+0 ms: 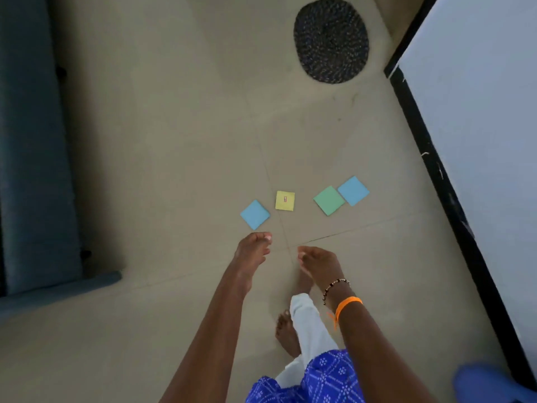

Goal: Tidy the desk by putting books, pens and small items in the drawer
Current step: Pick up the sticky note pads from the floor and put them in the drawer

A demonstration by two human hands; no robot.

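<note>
Several sticky-note pads lie on the tiled floor: a blue pad [255,214] at the left, a yellow pad [285,201] with a small red mark, a green pad [329,200], and a second blue pad [353,190] touching the green one's right corner. My left hand [252,249] reaches down just below the left blue pad, fingers loosely bent and holding nothing. My right hand [316,262], with a bead bracelet and an orange band at the wrist, hangs below the yellow pad, fingers loosely curled and empty. Neither hand touches a pad.
A dark round braided mat [331,40] lies on the floor at the top. A blue sofa [35,158] runs along the left. A white desk top with a black edge [476,132] fills the right. My bare feet [286,333] stand below the hands.
</note>
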